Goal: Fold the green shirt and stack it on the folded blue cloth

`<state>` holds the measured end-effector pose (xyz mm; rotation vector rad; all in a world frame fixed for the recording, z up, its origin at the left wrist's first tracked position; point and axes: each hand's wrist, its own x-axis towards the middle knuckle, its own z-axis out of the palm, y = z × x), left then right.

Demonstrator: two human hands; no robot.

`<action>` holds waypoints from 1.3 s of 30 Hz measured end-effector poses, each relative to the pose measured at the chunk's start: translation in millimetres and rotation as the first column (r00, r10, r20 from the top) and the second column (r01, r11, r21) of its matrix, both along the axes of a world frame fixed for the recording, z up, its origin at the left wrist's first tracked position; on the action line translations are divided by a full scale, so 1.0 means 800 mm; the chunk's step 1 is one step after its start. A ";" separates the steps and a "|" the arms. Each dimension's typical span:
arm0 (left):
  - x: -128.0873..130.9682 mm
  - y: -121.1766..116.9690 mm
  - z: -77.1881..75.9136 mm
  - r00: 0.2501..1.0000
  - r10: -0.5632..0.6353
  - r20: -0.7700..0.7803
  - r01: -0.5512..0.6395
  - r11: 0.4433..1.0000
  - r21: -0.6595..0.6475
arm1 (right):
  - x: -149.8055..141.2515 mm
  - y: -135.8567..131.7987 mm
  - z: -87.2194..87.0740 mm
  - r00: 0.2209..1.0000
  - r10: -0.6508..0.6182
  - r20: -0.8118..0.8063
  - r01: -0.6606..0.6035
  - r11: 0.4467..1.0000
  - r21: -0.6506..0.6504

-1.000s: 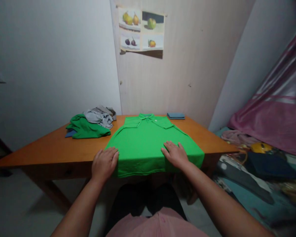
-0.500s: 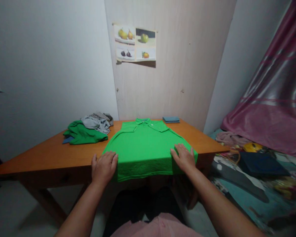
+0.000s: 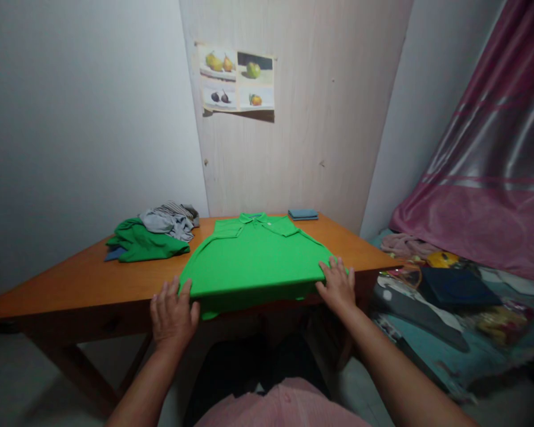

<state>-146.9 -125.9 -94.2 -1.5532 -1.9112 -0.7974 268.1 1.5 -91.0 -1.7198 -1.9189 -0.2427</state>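
A bright green polo shirt lies spread on the wooden table, front up, its collar toward the wall. Its lower part drapes over the table's front edge. At the shirt's lower left corner is my left hand, open with fingers apart, at the table edge. My right hand rests on the lower right side of the shirt, fingers spread and open. Neither hand has its fingers wrapped round the cloth.
On the table's left sits a heap of crumpled clothes, green, grey and striped. A folded blue cloth lies at the back right. The wooden table stands against the wall. To the right, a bed holds clothes and bags beside a pink curtain.
The shirt's hanging hem is shorter and less smooth below the table edge. My left hand's fingers have straightened and spread. The view has shifted slightly to the right.
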 end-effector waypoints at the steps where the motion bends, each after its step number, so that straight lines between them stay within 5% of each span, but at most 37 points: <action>1: -0.002 -0.005 -0.004 1.000 0.013 0.025 -0.015 0.999 0.042 | 0.008 0.000 -0.003 0.999 -0.031 -0.039 0.032 0.999 0.015; 4: -0.011 -0.017 -0.020 0.990 0.028 0.139 -0.051 0.986 0.162 | 0.030 -0.001 -0.014 0.970 -0.062 -0.236 0.088 0.991 0.098; 7: -0.024 -0.021 -0.030 0.942 0.054 0.332 -0.142 0.958 0.248 | 0.049 0.002 -0.021 0.861 -0.097 -0.499 0.205 0.964 0.167; 10: -0.033 -0.016 -0.029 0.768 -0.016 0.640 -0.151 0.967 0.206 | 0.061 0.007 -0.022 0.669 -0.159 -0.726 0.338 0.935 0.107; 14: -0.032 -0.009 -0.017 0.438 -0.133 0.889 0.145 0.986 0.076 | 0.063 0.010 -0.024 0.431 -0.065 -0.900 0.126 0.992 -0.011; 19: -0.024 -0.010 -0.024 0.178 -0.193 0.965 0.379 0.918 0.114 | 0.057 0.001 -0.040 0.239 -0.002 -0.971 -0.244 0.968 -0.062; 22: -0.027 -0.019 -0.038 0.145 -0.161 0.976 0.436 0.896 0.083 | 0.059 -0.006 -0.056 0.197 -0.033 -0.980 -0.391 0.914 -0.109; 25: -0.031 -0.031 -0.045 0.139 -0.189 0.972 0.459 0.882 0.106 | 0.065 -0.016 -0.072 0.206 -0.071 -0.976 -0.387 0.910 -0.147; 31: -0.036 -0.063 -0.028 0.137 -0.153 0.979 0.451 0.889 0.076 | 0.094 -0.041 -0.090 0.198 -0.106 -0.975 -0.387 0.905 -0.177; 34: -0.036 -0.079 -0.012 0.068 -0.125 0.990 0.431 0.899 0.083 | 0.110 -0.055 -0.080 0.152 -0.121 -0.981 -0.418 0.891 -0.175; 39: -0.035 -0.103 0.011 -0.041 -0.149 0.988 0.393 0.907 0.153 | 0.128 -0.082 -0.035 0.069 -0.085 -0.994 -0.435 0.894 -0.107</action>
